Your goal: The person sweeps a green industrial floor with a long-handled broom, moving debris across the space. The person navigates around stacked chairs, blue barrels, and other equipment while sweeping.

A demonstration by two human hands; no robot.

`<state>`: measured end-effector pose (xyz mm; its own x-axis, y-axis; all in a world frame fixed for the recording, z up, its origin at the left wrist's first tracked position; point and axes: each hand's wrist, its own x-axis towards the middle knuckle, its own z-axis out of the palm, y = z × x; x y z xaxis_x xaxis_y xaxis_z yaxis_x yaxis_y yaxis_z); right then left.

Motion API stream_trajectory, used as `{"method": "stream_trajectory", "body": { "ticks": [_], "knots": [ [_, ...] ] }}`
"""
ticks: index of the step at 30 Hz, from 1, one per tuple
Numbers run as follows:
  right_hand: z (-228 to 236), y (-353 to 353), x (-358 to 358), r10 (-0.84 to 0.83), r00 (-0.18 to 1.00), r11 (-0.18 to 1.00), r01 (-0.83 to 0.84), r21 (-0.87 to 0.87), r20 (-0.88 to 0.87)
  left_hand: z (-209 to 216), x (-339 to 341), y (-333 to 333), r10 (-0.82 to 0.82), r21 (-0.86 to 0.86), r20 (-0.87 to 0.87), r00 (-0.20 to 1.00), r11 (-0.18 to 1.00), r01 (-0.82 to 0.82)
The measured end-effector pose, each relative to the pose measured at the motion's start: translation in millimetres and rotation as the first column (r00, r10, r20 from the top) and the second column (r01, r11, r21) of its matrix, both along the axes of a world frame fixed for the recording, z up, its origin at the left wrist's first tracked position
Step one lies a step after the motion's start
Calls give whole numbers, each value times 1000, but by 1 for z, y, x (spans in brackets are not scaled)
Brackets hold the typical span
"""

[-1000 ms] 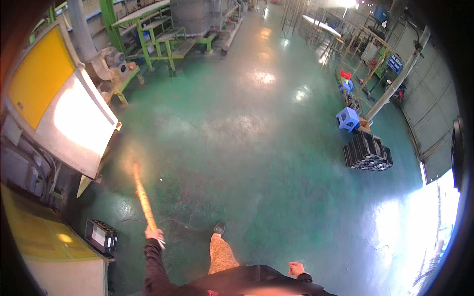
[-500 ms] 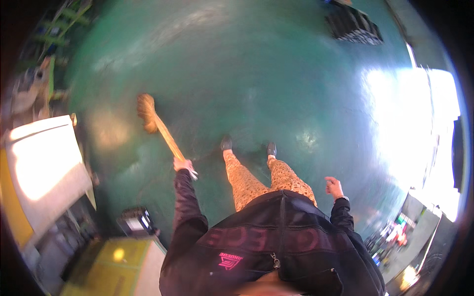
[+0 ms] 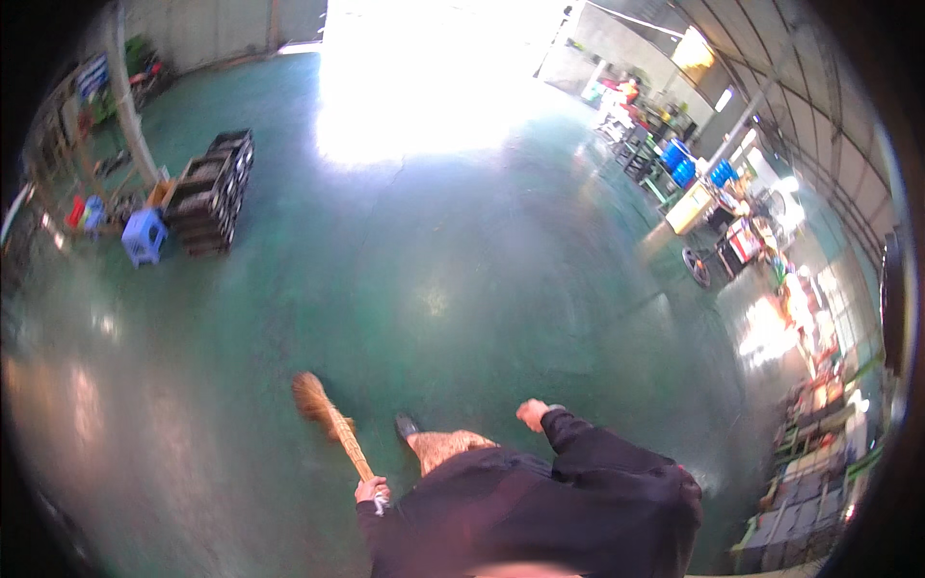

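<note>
My left hand point(image 3: 372, 491) is wrapped round the pale handle of a straw broom point(image 3: 349, 449), near its end. The brown brush head of the broom points ahead and to the left, close to the green floor point(image 3: 462, 337). A bit of white cord or cloth hangs by that hand. My right hand point(image 3: 532, 414) is held out in front of my body, its fingers curled in, and I see nothing in it. One dark shoe point(image 3: 408, 426) shows between the broom and my body.
Stacked dark crates point(image 3: 210, 197) stand at the left beside a blue stool point(image 3: 145, 236) and a post point(image 3: 135, 106). A bright doorway point(image 3: 434, 77) opens far ahead. Blue drums point(image 3: 677, 159), a floor fan point(image 3: 696, 268) and cluttered benches line the right side.
My view has turned right and lifted, bringing the doorway ahead. The broom stays in my left hand, nearer my body. My right arm has swung forward across my front.
</note>
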<state>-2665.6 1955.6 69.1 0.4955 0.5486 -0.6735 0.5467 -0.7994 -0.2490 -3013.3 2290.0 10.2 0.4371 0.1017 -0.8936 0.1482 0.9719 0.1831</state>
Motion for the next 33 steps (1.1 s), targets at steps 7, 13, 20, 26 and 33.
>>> {"method": "stream_trajectory", "body": {
  "ticks": [7,13,20,26,33],
  "knots": [
    [11,22,69,-549,815,834,518,-191,-185,30,102,113,632,-821,279,723,548,-162],
    [35,140,170,-504,838,834,535,137,-209,68,82,158,623,-495,330,710,754,-432],
    [17,224,212,-534,798,803,582,129,-279,32,161,248,396,80,-10,918,916,-394],
    [8,268,197,-584,769,809,579,-105,-261,2,226,338,247,100,-59,967,966,-241],
    [35,358,208,-685,687,725,677,-130,-242,-32,248,403,69,96,-91,993,994,-60]
  ]
}}
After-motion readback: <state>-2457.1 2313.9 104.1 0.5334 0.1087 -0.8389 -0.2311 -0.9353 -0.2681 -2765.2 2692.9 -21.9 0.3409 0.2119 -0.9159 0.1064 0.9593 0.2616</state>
